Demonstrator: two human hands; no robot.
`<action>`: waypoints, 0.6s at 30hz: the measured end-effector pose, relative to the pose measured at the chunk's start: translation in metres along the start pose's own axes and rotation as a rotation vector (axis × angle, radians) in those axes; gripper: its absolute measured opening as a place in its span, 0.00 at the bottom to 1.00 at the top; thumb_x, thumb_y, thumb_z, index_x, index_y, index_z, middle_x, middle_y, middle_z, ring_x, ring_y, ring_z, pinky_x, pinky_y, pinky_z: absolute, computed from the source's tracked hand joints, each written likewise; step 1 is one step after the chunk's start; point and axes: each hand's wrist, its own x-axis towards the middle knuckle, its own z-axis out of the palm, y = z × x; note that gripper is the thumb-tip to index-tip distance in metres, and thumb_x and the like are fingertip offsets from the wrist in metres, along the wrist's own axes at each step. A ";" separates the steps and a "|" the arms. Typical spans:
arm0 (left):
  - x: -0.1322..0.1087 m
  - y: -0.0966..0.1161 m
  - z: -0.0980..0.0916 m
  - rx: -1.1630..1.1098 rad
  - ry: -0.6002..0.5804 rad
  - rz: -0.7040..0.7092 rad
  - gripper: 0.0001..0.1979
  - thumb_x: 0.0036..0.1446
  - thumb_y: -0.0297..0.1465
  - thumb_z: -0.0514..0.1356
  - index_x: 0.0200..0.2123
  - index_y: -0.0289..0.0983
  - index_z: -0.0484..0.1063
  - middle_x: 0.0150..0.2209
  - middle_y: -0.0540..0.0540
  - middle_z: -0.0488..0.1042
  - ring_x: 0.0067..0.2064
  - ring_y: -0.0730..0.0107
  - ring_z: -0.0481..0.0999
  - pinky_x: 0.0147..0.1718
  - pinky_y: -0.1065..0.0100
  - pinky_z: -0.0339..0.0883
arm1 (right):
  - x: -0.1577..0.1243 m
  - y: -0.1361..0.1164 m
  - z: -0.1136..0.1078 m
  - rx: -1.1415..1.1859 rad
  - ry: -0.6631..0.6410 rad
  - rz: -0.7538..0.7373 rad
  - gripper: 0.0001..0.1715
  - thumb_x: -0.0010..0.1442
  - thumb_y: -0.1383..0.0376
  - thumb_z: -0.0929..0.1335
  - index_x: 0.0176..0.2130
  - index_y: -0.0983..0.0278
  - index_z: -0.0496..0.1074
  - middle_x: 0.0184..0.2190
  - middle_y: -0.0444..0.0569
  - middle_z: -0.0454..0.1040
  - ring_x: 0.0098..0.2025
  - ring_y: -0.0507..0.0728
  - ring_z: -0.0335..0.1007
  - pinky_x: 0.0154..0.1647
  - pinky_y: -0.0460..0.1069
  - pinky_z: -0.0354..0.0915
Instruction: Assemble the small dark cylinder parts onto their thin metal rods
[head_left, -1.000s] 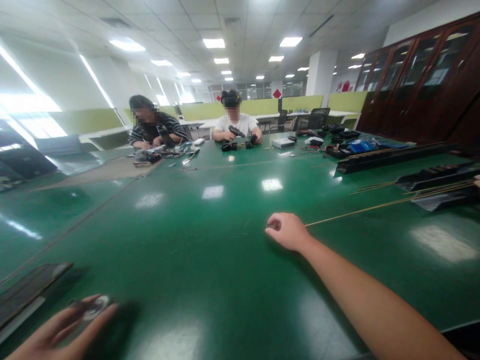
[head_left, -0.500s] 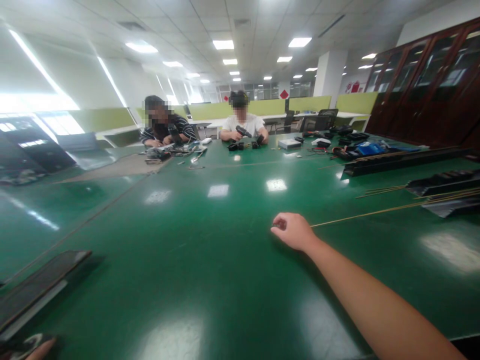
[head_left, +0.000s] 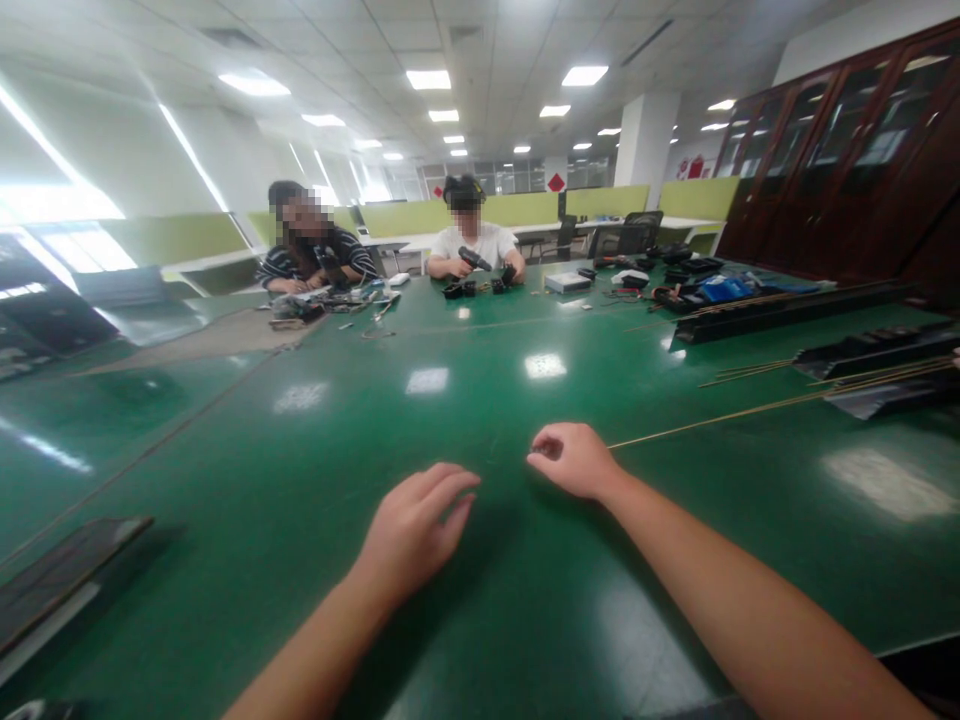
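Observation:
My right hand (head_left: 571,459) rests on the green table (head_left: 300,480) with its fingers curled in a pinch at the near end of a long thin brass rod (head_left: 712,420). The rod runs off to the right towards black trays (head_left: 885,372). My left hand (head_left: 412,530) lies over the table just left of the right hand, fingers stretched out and slightly apart, with nothing in it.
A dark flat panel (head_left: 60,585) lies at the left front edge. Long black rails (head_left: 780,315) and more brass rods (head_left: 750,372) sit at the right. Two people work at the far end among tools and small parts (head_left: 480,288).
My left hand, which had left the bottom left corner with a small round object, has come forward to the middle of the table, empty. The right hand has stayed put.

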 end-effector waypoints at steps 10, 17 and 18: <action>0.060 0.011 0.067 -0.009 -0.147 0.253 0.11 0.62 0.23 0.53 0.42 0.36 0.74 0.43 0.41 0.77 0.43 0.64 0.77 0.42 0.64 0.74 | -0.004 -0.003 0.001 0.124 -0.063 -0.208 0.06 0.56 0.65 0.71 0.28 0.65 0.75 0.27 0.45 0.76 0.31 0.53 0.70 0.33 0.45 0.62; -0.005 -0.016 -0.021 0.074 0.082 -0.241 0.14 0.61 0.36 0.60 0.50 0.43 0.74 0.46 0.47 0.79 0.44 0.62 0.79 0.48 0.59 0.74 | -0.005 -0.008 -0.002 0.189 -0.110 -0.106 0.11 0.57 0.57 0.72 0.31 0.63 0.78 0.30 0.47 0.80 0.31 0.53 0.74 0.34 0.46 0.65; -0.018 -0.018 -0.041 0.114 0.156 -0.346 0.15 0.60 0.38 0.61 0.50 0.45 0.74 0.47 0.50 0.79 0.45 0.61 0.79 0.50 0.57 0.74 | -0.004 -0.008 -0.002 0.185 -0.104 -0.102 0.10 0.57 0.58 0.72 0.31 0.63 0.78 0.30 0.47 0.80 0.31 0.53 0.74 0.35 0.46 0.65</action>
